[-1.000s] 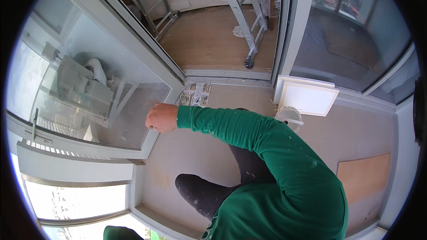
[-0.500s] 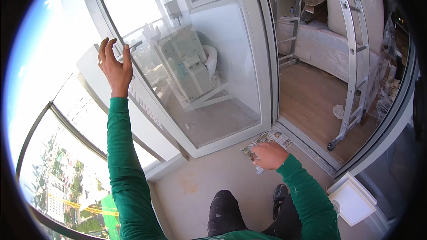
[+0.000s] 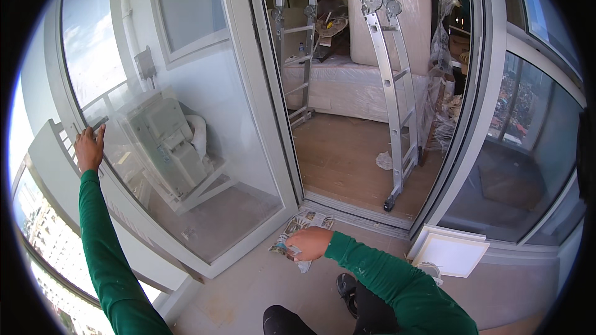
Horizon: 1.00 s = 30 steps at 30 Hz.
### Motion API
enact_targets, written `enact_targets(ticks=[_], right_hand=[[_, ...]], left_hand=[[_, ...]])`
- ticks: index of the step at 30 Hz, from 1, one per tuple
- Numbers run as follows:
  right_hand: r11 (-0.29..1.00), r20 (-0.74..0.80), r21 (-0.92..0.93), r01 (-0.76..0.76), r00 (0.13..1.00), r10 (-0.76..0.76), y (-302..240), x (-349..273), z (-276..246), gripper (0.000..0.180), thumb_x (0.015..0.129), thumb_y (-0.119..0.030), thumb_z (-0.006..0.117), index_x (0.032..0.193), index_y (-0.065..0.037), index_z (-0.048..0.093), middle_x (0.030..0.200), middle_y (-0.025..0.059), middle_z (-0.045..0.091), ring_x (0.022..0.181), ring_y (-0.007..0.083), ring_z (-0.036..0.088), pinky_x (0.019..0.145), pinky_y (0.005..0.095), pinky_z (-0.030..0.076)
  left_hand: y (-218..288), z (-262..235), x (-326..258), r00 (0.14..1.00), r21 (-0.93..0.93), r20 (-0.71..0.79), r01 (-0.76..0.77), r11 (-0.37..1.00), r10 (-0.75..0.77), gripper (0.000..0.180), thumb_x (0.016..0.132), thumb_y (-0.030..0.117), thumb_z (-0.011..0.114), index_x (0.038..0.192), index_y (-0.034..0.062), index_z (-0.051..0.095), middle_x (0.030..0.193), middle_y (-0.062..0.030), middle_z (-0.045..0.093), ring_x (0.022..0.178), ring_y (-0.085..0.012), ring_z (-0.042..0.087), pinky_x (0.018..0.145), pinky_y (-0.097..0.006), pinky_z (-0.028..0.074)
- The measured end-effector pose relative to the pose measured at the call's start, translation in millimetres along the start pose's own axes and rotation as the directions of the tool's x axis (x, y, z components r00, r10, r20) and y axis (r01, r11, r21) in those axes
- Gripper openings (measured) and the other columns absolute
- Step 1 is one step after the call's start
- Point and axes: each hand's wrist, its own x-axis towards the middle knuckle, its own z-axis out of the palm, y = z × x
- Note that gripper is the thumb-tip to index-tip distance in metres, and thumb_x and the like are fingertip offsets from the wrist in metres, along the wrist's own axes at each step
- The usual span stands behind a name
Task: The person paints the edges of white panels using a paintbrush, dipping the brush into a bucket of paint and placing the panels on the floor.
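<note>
My left hand (image 3: 90, 149) reaches far out to the left, its fingers curled at the lever handle (image 3: 100, 123) of a white-framed glass door (image 3: 180, 149). The door stands swung outward. Low in front of me, my right hand (image 3: 312, 243) is closed on a crumpled piece of printed paper (image 3: 279, 247), with bits poking out beside and below the fingers. Just behind that hand, printed paper (image 3: 315, 218) shows by the door track; whether it is one sheet with the held piece, I cannot tell.
An aluminium folding ladder (image 3: 388, 87) straddles the floor inside the doorway, before a plastic-wrapped mattress (image 3: 347, 90). White panels (image 3: 451, 253) lean by the right-hand window. An outdoor air-conditioner unit (image 3: 164, 142) shows through the door glass. A balcony railing (image 3: 46, 236) runs along the left.
My view has turned right and up, so the scene sits farther left. The left hand's fingers, spread beside the handle before, now curl at it. My right hand keeps the paper near the track.
</note>
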Motion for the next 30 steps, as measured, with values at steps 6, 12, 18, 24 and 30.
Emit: enact_targets(ticks=[6,12,18,24,30], right_hand=[[1.000,-0.055,-0.003,0.017,0.998,-0.017,12.4,17.0,13.2,0.053,0.085,-0.033,0.077,0.129,-0.006,0.065,0.119,0.0218,0.070,0.115,0.0406,0.065,0.095,0.0491,0.052],[0.998,-0.058,-0.014,-0.053,0.997,0.052,46.0,26.1,9.1,0.056,0.089,-0.041,0.075,0.133,-0.008,0.063,0.124,0.0211,0.069,0.117,0.0384,0.065,0.097,0.0459,0.052],[0.994,-0.178,0.059,-0.088,0.979,0.097,68.8,10.8,9.3,0.062,0.087,-0.047,0.078,0.132,-0.006,0.065,0.119,0.0168,0.072,0.112,0.0348,0.067,0.094,0.0441,0.053],[0.991,-0.205,0.091,-0.100,0.972,0.117,84.4,-8.0,18.9,0.063,0.089,-0.049,0.076,0.132,-0.005,0.064,0.117,0.0164,0.073,0.108,0.0321,0.069,0.092,0.0416,0.053],[0.958,-0.319,0.241,-0.157,0.919,0.231,111.4,-55.9,39.2,0.064,0.089,-0.046,0.077,0.133,-0.001,0.065,0.114,0.0173,0.075,0.105,0.0300,0.071,0.092,0.0397,0.054]], left_hand=[[14.3,-16.9,-17.1,0.986,-0.091,-0.165,-0.028,0.995,0.013,0.046,0.100,0.046,0.063,0.084,0.0023,0.061,0.091,-0.0136,0.066,0.094,-0.0338,0.059,0.091,-0.048,0.044],[16.4,-20.7,-31.7,0.944,-0.173,-0.327,-0.103,0.980,0.041,0.042,0.097,0.043,0.068,0.082,0.0051,0.057,0.085,-0.0104,0.060,0.093,-0.0318,0.056,0.094,-0.048,0.041],[8.5,-31.4,-35.4,0.950,-0.220,-0.309,-0.119,0.968,0.047,0.042,0.092,0.044,0.073,0.090,0.0045,0.059,0.088,-0.0121,0.060,0.101,-0.0349,0.056,0.100,-0.048,0.039],[12.1,-40.1,-37.8,0.965,-0.253,-0.257,-0.117,0.960,0.050,0.037,0.088,0.036,0.077,0.095,0.0048,0.059,0.096,-0.0116,0.062,0.103,-0.0347,0.055,0.100,-0.049,0.040],[14.6,-43.1,-44.3,0.969,-0.302,-0.245,-0.116,0.946,0.040,0.036,0.087,0.032,0.078,0.103,0.0052,0.059,0.103,-0.0117,0.061,0.113,-0.0373,0.053,0.106,-0.050,0.037]])
